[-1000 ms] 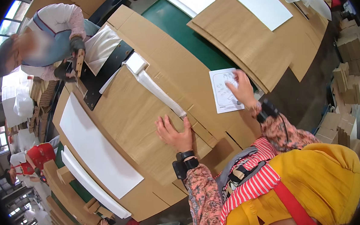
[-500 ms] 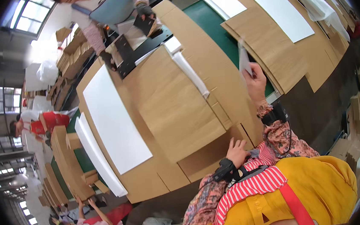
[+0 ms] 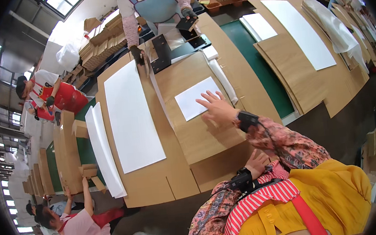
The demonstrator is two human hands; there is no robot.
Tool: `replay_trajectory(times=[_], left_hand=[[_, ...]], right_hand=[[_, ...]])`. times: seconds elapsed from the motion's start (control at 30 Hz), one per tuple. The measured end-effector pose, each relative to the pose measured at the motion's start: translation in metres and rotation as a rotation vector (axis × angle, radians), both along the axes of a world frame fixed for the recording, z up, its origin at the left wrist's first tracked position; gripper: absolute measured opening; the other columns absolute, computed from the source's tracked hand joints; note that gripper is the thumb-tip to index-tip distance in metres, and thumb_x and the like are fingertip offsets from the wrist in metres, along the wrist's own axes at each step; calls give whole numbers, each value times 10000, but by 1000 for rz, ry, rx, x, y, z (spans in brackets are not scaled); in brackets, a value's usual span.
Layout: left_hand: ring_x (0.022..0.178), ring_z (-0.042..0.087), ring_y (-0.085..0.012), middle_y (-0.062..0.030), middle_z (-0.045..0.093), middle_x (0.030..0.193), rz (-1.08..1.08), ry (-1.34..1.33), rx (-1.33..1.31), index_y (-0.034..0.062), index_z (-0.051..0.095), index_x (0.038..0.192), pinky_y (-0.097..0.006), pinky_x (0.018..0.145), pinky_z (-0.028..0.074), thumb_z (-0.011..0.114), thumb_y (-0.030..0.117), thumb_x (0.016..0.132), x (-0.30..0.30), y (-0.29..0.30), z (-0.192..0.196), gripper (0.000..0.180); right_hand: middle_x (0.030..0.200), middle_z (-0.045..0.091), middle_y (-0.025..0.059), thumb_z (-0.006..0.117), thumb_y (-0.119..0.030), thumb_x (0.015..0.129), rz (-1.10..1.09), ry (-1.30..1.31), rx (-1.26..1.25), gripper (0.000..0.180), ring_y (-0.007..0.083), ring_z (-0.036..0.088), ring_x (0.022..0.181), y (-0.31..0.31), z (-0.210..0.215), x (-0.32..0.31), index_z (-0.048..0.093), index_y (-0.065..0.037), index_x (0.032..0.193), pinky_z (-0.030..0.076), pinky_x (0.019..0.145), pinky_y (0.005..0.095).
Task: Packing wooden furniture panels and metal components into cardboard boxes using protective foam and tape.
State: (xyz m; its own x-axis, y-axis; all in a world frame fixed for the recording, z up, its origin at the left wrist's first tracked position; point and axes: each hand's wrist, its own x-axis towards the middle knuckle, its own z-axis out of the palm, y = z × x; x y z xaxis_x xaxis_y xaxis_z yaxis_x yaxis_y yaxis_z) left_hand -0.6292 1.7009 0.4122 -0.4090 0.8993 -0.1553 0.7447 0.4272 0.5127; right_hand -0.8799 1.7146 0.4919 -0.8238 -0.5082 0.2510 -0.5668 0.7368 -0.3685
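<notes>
The right hand (image 3: 216, 108) lay flat, fingers spread, on the white sheet (image 3: 195, 100) atop brown cardboard (image 3: 198, 130); the left hand (image 3: 255, 163), loosely curled and empty, hung back; one-handed pressure risked skewing the sheet.

Green-topped table (image 3: 254, 53) carries brown cardboard sheets (image 3: 198, 130); left of the cardboard stack, a long white sheet (image 3: 132, 118).

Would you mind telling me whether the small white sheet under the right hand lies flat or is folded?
Flat: the small white sheet lies spread on the brown cardboard panel, with the right hand pressing its edge.
</notes>
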Motion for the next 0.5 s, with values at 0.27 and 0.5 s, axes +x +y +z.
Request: replay_trajectory(times=[0.27,0.5], left_hand=[[1373,494,-256,-88,610,1393,-82,106,-385,189,798,1077,-584,1236,106,568,270,927,-10,12,1,286],[1127,637,-233,-1,730,1108,-47,15,-148,185,788,957,-547,1171,299,637,217,858,-15,1,13,183]], right_hand=[[953,701,175,671,-135,931,-297,-316,-465,183,329,692,827,128,23,141,716,-35,1077,546,726,377],[983,722,174,692,-120,930,-374,-406,-493,180,313,700,857,169,23,213,720,-27,1082,540,716,359]])
